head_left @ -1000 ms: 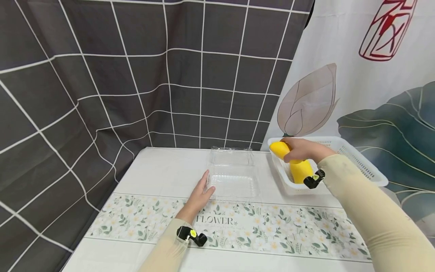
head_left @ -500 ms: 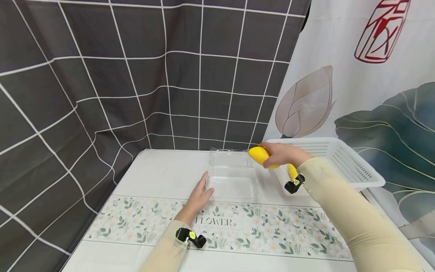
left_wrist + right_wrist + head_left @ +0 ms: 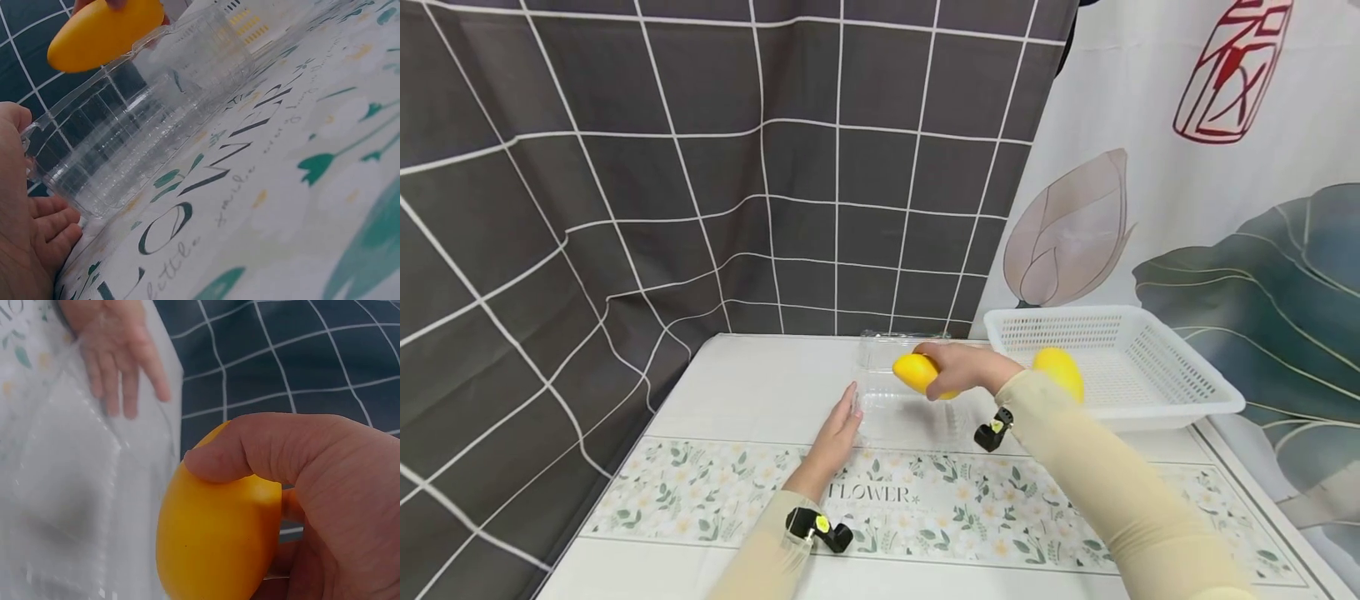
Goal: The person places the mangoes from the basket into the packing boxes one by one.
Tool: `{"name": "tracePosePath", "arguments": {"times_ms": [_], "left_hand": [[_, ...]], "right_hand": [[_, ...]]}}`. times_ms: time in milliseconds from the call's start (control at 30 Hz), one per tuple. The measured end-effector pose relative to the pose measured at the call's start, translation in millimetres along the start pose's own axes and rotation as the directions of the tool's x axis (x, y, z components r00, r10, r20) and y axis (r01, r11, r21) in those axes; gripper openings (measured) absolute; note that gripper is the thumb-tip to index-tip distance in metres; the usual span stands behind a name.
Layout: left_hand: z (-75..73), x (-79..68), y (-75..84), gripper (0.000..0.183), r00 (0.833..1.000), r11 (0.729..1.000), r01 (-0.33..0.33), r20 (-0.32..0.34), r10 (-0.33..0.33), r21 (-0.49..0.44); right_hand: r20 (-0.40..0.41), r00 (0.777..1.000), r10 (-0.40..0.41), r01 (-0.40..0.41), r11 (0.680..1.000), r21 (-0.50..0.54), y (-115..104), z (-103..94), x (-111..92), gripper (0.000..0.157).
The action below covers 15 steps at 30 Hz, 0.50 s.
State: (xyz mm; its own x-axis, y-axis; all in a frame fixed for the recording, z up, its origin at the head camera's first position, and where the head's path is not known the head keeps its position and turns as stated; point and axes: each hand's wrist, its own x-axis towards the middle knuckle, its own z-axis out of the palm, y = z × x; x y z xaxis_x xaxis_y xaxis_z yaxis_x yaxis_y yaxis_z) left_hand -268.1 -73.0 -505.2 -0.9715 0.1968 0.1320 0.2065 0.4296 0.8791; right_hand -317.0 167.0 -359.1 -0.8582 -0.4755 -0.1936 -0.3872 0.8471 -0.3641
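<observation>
My right hand (image 3: 961, 367) grips a smooth yellow mango (image 3: 913, 372) above a clear plastic box (image 3: 895, 423). The thumb lies across the mango (image 3: 215, 531) in the right wrist view. The box stands on the table with its hinged lid (image 3: 880, 353) folded back toward the curtain. At the box's left side, my left hand (image 3: 833, 435) rests against the wall with straight fingers (image 3: 129, 387). Seen from the left wrist, the mango (image 3: 103, 37) hangs over the rim of the box (image 3: 150, 106). A second yellow mango (image 3: 1060, 372) lies in the white basket, partly hidden by my right sleeve.
The white perforated plastic basket (image 3: 1187, 408) stands on the right. A flower-printed strip (image 3: 700, 487) runs across the white tabletop (image 3: 760, 383). Behind the table hang a dark grid curtain (image 3: 805, 225) and a pale printed cloth (image 3: 1120, 100).
My right hand has carried the mango left from the basket to above the clear box. My left hand has stayed at the box's left side.
</observation>
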Motion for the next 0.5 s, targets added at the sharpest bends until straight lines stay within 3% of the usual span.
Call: {"name": "tracePosePath", "arguments": {"times_ms": [500], "left_hand": [[-1.3,-0.5,0.7,0.050,1.000,1.000,-0.004,-0.012,0.005,0.024]], "right_hand": [[0.090,0.996,-0.016,0.015,1.000,0.012,-13,49.7,17,0.070]]}}
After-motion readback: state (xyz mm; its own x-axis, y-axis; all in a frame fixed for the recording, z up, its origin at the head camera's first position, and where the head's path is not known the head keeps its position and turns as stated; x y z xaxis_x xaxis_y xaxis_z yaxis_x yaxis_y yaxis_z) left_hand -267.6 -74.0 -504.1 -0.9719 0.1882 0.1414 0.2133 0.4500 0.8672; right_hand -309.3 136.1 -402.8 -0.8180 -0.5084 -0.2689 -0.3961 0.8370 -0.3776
